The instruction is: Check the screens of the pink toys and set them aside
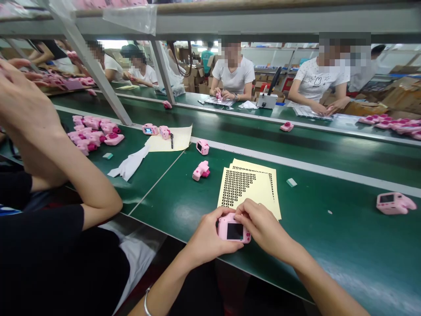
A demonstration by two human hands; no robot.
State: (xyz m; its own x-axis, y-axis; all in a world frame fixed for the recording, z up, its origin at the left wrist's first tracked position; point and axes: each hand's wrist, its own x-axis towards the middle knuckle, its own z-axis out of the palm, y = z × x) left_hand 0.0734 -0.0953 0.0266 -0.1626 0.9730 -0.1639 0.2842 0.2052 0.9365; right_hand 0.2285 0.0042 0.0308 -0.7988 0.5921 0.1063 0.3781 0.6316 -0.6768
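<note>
While the left hand [208, 235] cups a pink toy camera [234, 231], screen facing up, and the right hand [261, 226] curls over its top edge, both gripping it at the near edge of the green bench [329, 250], cream sheets of black labels [253, 186] lie just beyond.

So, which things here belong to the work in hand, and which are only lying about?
In the work: left hand, right hand, pink toy camera, sheet of black-printed labels.
Lying about: loose pink camera, teal block, white cloth.
</note>
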